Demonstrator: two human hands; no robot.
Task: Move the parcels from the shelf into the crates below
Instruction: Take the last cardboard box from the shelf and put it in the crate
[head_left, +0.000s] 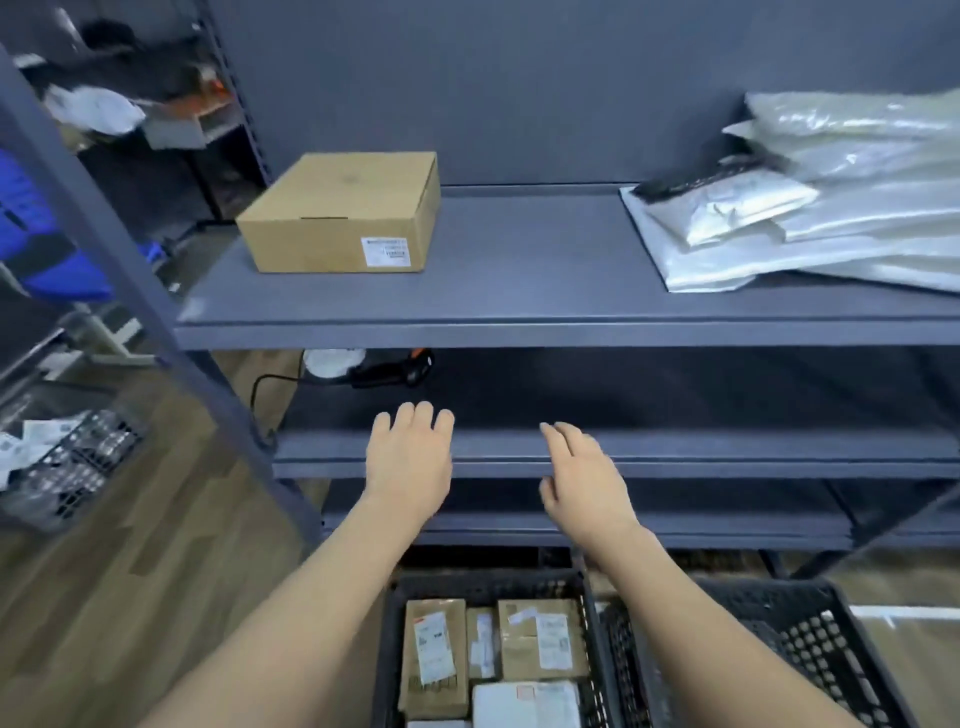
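Note:
A brown cardboard box (340, 213) with a white label stands on the left of the grey shelf (519, 306). A pile of silvery plastic mailer bags (810, 197) lies on the shelf's right side. Below, a black crate (488, 584) holds several brown and white parcels (540, 647). A second black crate (810, 639) stands to its right. My left hand (410, 457) and my right hand (584, 473) hover side by side above the crates, in front of the lower shelf edge, both empty with fingers apart.
A black and orange barcode scanner (395, 369) with a cable lies under the top shelf. A slanted grey shelf post (156, 291) runs down the left. A wire basket (67, 462) with papers sits on the wooden floor at left.

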